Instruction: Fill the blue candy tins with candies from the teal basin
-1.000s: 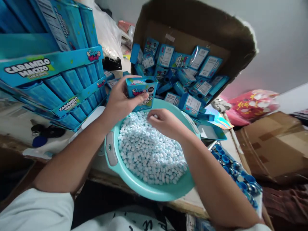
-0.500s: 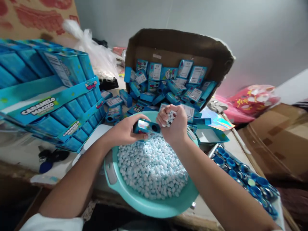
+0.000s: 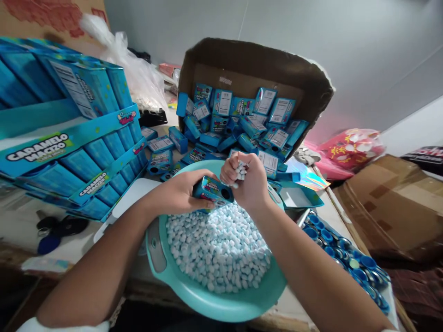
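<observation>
My left hand (image 3: 182, 191) grips a small blue candy box (image 3: 212, 191) with a round dark hole in the end that faces right. Curled into a fist, my right hand (image 3: 246, 177) holds a handful of small white and pale blue candies (image 3: 241, 172), some showing between the fingers. The fist is just right of the box's holed end. Below both hands, a turquoise basin (image 3: 221, 309) with grey handles holds a heap of the same candies (image 3: 218, 251).
Behind the basin, a tipped cardboard box (image 3: 256, 53) spills many blue candy boxes. Stacked display trays (image 3: 79, 133) of similar boxes stand left. At right are a container of blue-rimmed round pieces (image 3: 346, 258), an open blue tray (image 3: 301, 196) and a large carton (image 3: 391, 207).
The candy box in my left hand has tilted, showing more of its printed face. My right fist stays beside it, and a candy now shows at its lower edge. The view has shifted slightly.
</observation>
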`<state>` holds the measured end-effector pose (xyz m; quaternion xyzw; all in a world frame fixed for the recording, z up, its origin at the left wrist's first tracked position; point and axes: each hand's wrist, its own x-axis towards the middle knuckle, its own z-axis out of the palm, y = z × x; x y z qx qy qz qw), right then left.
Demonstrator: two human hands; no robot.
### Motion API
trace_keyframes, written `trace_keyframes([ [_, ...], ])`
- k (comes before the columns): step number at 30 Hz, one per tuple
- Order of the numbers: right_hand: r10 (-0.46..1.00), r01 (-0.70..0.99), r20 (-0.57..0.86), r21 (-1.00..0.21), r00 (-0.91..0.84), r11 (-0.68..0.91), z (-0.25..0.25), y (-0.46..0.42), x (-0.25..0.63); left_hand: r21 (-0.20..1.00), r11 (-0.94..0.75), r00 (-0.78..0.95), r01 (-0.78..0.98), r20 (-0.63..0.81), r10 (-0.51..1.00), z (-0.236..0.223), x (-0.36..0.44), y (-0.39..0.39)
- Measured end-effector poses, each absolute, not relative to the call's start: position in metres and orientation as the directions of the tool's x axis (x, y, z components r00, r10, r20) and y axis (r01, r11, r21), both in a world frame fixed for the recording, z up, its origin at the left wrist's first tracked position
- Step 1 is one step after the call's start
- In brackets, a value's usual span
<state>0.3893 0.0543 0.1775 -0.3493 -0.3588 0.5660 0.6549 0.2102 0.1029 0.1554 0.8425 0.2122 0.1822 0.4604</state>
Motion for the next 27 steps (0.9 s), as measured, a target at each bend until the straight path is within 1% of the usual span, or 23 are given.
trace_keyframes([
  [4,0.989,-0.451,0.11,-0.881,0.099,0.143,0.179,0.051,0.388,0.853,-0.485,0.822,0.192,0.13,0.555,0.156,0.21,0.104],
  [8,0.988,-0.4,0.113,-0.905,0.105,0.146,0.178,0.05,0.385,0.844,-0.503,0.811,0.186,0.157,0.564,0.155,0.21,0.105],
  [14,0.975,-0.318,0.175,-0.924,0.138,0.211,0.175,0.051,0.385,0.834,-0.517,0.792,0.193,0.178,0.584,0.151,0.211,0.106],
  [18,0.961,-0.2,0.252,-0.942,0.111,0.27,0.173,0.049,0.388,0.833,-0.518,0.768,0.197,0.198,0.61,0.15,0.21,0.107],
  [20,0.944,-0.142,0.316,-0.934,0.097,0.327,0.172,0.05,0.389,0.822,-0.537,0.742,0.19,0.237,0.627,0.148,0.209,0.109],
  [24,0.868,-0.107,0.49,-0.861,0.082,0.497,0.168,0.051,0.389,0.841,-0.525,0.622,0.13,0.343,0.704,0.141,0.209,0.111],
  [25,0.864,-0.094,0.501,-0.859,0.059,0.504,0.167,0.051,0.388,0.844,-0.525,0.586,0.112,0.37,0.72,0.139,0.209,0.112],
  [27,0.887,-0.054,0.462,-0.885,0.016,0.463,0.164,0.051,0.387,0.811,-0.573,0.528,0.123,0.435,0.729,0.137,0.209,0.111],
])
